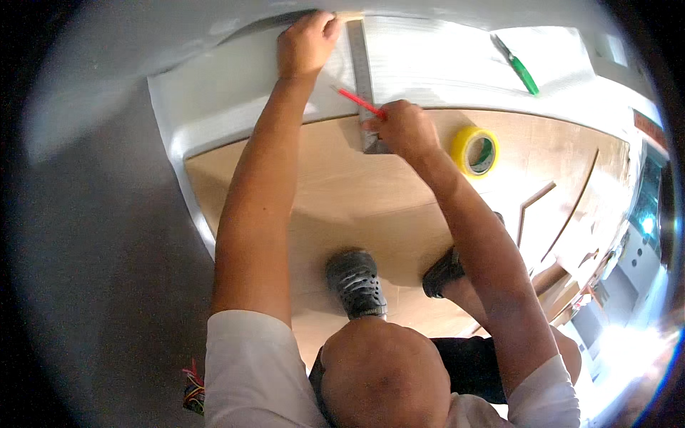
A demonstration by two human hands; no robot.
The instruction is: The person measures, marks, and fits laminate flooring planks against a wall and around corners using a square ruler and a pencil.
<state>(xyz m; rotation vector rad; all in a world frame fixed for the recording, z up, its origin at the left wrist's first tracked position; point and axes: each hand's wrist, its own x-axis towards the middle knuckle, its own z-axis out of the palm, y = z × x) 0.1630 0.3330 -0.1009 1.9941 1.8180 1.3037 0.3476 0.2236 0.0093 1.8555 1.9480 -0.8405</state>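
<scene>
Steel, grey and flat, is the material of the ruler, which is lying lengthwise across a white sheet spread over a pale plywood panel; all positions below are being given relative to this ruler. The left hand is pressing down just to the left of the ruler's far end, fingers curled onto the sheet at its far edge, holding nothing that can be made out. The right hand is sitting at the ruler's near end, closed around a red pencil whose shaft is slanting across the ruler's edge; whether the fingers are also pinning the ruler cannot be determined. The ruler is judged stiff, thin and smooth, liable to slide on the slick sheet, so it is best held by pressing flat on its face away from the marking edge. The pencil is judged light and rigid, gripped near its tip. The sheet is appearing thin and flexible. Well to the right of the ruler a yellow tape roll is resting on the plywood, and a green-handled tool is lying on the sheet. Near the ruler's lower end, below it, two dark shoes are standing on the panel.
</scene>
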